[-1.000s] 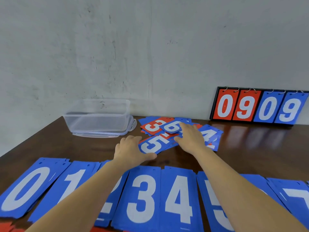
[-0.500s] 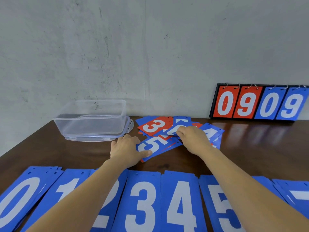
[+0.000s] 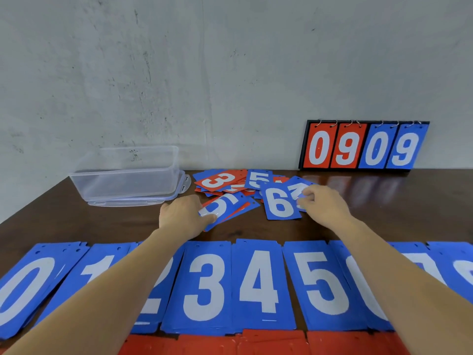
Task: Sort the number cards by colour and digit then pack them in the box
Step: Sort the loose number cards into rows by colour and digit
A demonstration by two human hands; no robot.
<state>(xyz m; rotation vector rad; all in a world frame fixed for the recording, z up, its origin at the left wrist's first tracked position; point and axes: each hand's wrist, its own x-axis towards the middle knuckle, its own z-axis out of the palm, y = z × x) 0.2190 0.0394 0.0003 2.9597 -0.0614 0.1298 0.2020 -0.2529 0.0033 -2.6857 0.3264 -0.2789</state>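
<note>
Left hand (image 3: pixel 183 216) and right hand (image 3: pixel 325 206) hold cards (image 3: pixel 279 203) near clear box (image 3: pixel 128 175).

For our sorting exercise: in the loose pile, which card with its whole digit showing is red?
The 3, the one nearest the box; the 5 and 6 beside it are blue.

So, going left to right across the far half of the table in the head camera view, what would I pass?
Clear plastic box → left hand → blue 6 card → right hand → flip scoreboard leaning at the wall.
</note>
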